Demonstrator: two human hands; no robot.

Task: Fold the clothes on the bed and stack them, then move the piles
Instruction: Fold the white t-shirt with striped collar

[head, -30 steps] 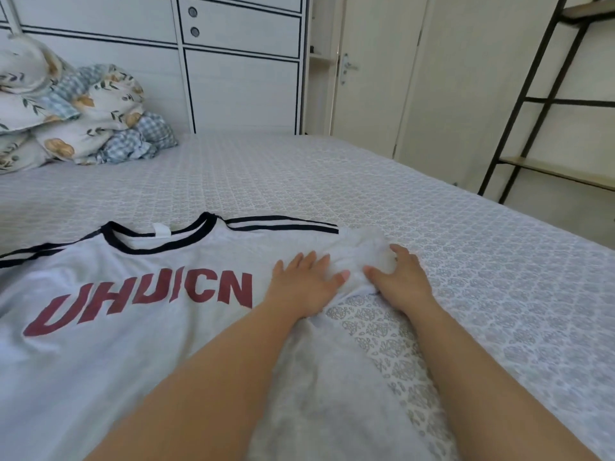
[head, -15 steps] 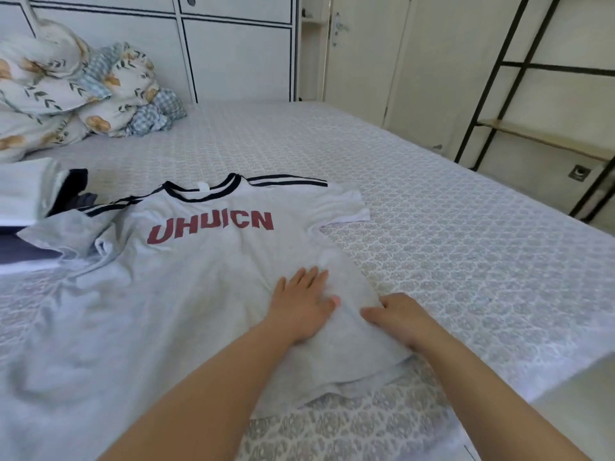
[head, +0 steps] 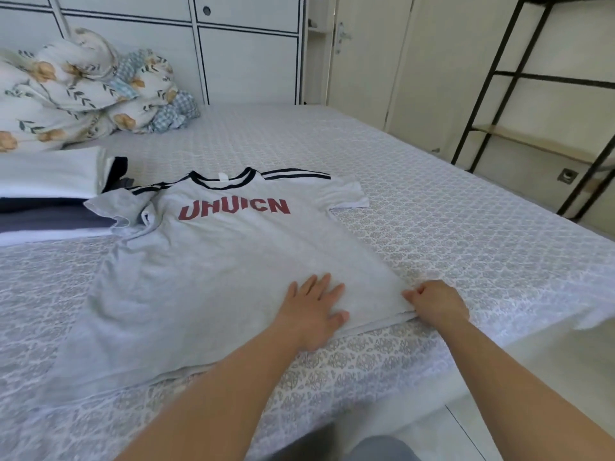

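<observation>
At the upper left of the frame a bundled floral quilt sits against the white panelled headboard, and just below it, at the left edge, lies a stack of folded clothes in white and dark layers. The left sleeve of a grey T-shirt overlaps the near corner of that stack; the shirt itself is spread front-up across the middle of the patterned bed sheet, its black-trimmed collar toward the headboard and the red letters UHUICN across the chest. Its lower hem runs along the near side of the bed, from the lower left toward the centre right. The left hand lies palm-down on the shirt's lower right part, just inside the hem, fingers straight and slightly spread, pointing up the frame, with the cloth flat beneath them. Just to its right, apart from it, the right hand sits at the shirt's bottom right corner with fingers curled in and the thumb against them, pinching the hem's edge where it meets the sheet. At the far right of the frame a black metal shelf frame stands against cream cupboard doors.
</observation>
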